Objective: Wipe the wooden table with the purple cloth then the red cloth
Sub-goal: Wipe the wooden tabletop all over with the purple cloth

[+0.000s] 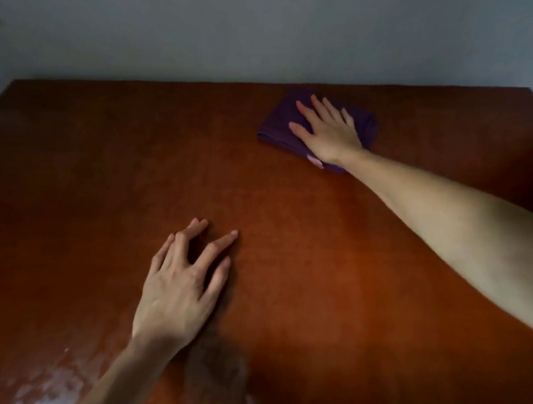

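Observation:
A reddish-brown wooden table point(99, 182) fills most of the view. A folded purple cloth point(277, 122) lies near the table's far edge, right of centre. My right hand point(326, 131) lies flat on top of it, fingers spread and pointing away from me, arm stretched out. A small pale tag shows at the cloth's near corner by my wrist. My left hand point(183, 286) rests on the bare wood in the middle, fingers apart and slightly bent, holding nothing. No red cloth is in view.
A grey-blue wall point(247, 29) stands right behind the table's far edge. The table's right corner point(532, 91) shows at the far right. Pale glare lies on the wood at the near left.

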`<move>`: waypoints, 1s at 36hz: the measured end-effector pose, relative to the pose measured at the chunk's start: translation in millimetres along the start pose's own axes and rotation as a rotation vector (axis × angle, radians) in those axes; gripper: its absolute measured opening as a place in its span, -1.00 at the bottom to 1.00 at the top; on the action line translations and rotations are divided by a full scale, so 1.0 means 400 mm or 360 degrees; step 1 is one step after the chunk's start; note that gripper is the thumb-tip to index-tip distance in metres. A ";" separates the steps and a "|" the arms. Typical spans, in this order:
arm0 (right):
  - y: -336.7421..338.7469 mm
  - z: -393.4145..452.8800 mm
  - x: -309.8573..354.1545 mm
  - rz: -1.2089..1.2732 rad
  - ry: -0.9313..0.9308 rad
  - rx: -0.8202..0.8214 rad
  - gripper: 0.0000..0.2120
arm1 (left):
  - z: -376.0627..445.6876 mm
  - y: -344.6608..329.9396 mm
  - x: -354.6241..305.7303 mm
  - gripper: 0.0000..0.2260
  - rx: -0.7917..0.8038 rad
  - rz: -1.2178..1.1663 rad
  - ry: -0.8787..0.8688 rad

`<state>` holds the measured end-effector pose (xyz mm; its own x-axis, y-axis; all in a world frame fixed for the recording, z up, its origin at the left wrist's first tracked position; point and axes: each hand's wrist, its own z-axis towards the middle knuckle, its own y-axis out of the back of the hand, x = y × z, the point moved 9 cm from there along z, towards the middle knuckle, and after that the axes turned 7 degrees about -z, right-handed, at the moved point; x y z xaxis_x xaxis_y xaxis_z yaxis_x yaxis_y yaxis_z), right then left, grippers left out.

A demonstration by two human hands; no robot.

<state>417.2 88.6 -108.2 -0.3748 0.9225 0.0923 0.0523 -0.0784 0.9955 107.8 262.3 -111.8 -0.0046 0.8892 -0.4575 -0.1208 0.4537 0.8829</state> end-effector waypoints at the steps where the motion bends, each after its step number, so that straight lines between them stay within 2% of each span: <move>1: -0.004 -0.041 -0.001 0.0009 -0.0051 -0.0028 -0.36 | 0.001 0.003 0.000 -0.57 0.0000 -0.0009 0.0010; 5: -0.017 -0.265 0.013 0.0008 -0.0141 -0.0148 -0.38 | -0.002 0.011 -0.005 -0.57 0.0016 -0.0031 0.0029; 10: -0.035 -0.622 0.064 -0.0045 -0.0116 -0.0212 -0.27 | -0.011 0.019 -0.015 -0.61 -0.0015 -0.0024 0.0014; 15: -0.040 -0.889 0.075 -0.0097 0.0109 -0.0213 -0.36 | -0.026 0.017 -0.038 -0.63 -0.0087 0.0011 0.0096; 18: -0.042 -0.937 0.059 -0.0078 0.0389 -0.0098 -0.37 | -0.048 0.013 -0.069 -0.67 -0.0204 -0.0075 0.0144; 22: -0.025 -0.903 0.005 -0.0053 0.0701 0.0034 -0.40 | -0.064 -0.032 -0.156 -0.65 -0.0224 -0.0105 0.0081; 27: -0.005 -0.751 -0.065 -0.0047 0.0994 0.0119 -0.45 | -0.027 -0.098 -0.263 -0.63 -0.0184 -0.0089 -0.0072; 30: 0.009 -0.614 -0.126 -0.0074 0.0998 0.0090 -0.46 | 0.013 -0.135 -0.325 -0.63 -0.0133 -0.0100 -0.0224; 36: 0.025 -0.335 -0.252 -0.0132 0.0903 0.0049 -0.46 | 0.060 -0.165 -0.353 -0.62 -0.0135 -0.0072 -0.0157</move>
<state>331.3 -55.9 -105.1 -0.8166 0.5769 0.0182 0.0252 0.0041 0.9997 140.1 108.2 -102.7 0.0996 0.8713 -0.4806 -0.2023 0.4906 0.8476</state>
